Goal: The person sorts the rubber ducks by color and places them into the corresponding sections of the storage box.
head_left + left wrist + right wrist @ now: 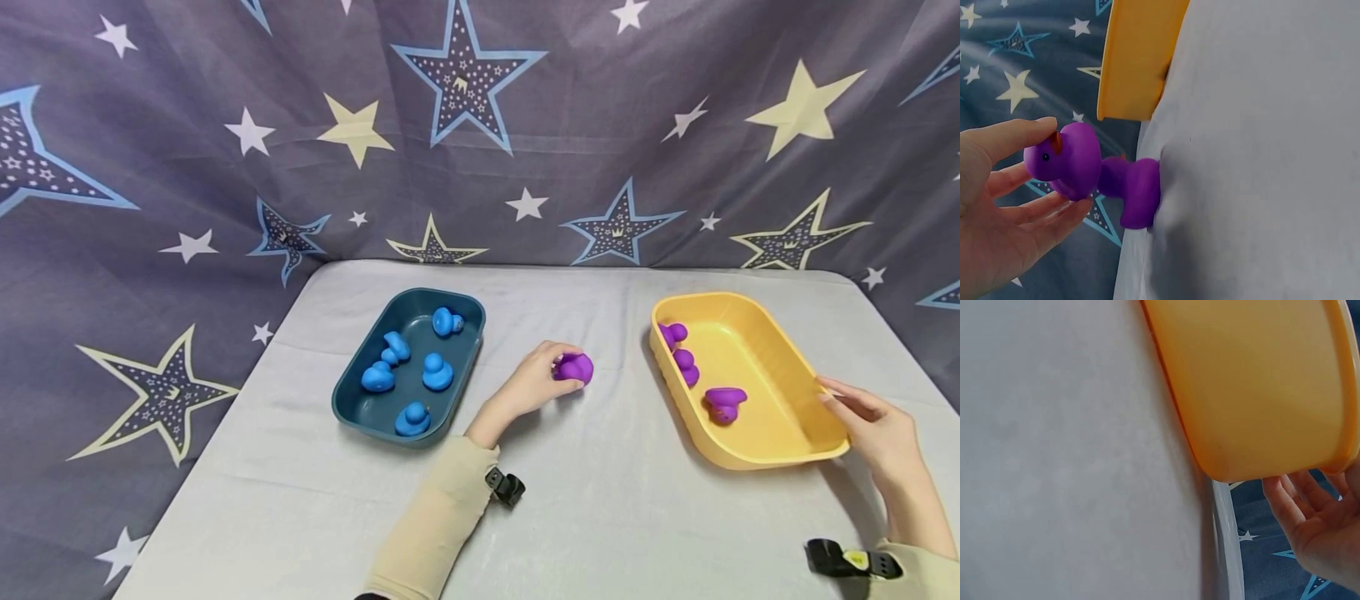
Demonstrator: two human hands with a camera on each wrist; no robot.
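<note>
My left hand (542, 379) grips a purple rubber duck (1079, 159) between thumb and fingers, in the middle of the table. In the left wrist view a second purple duck (1138, 190) stands on the cloth, right below the held one; from the head view the two overlap. At the right, my right hand (881, 425) holds the rim of a yellow tray (765, 458) with the thumb on top and fingers underneath. That tray is tilted, its right side higher, and several purple ducks (724, 404) lie in it, mostly along the left wall.
Left of my left forearm stands a dark teal tray (352, 417) with several blue ducks (437, 372) in it. A pale grey cloth (600, 517) covers the table. Behind and to the left hangs a dark curtain (525, 108) with stars.
</note>
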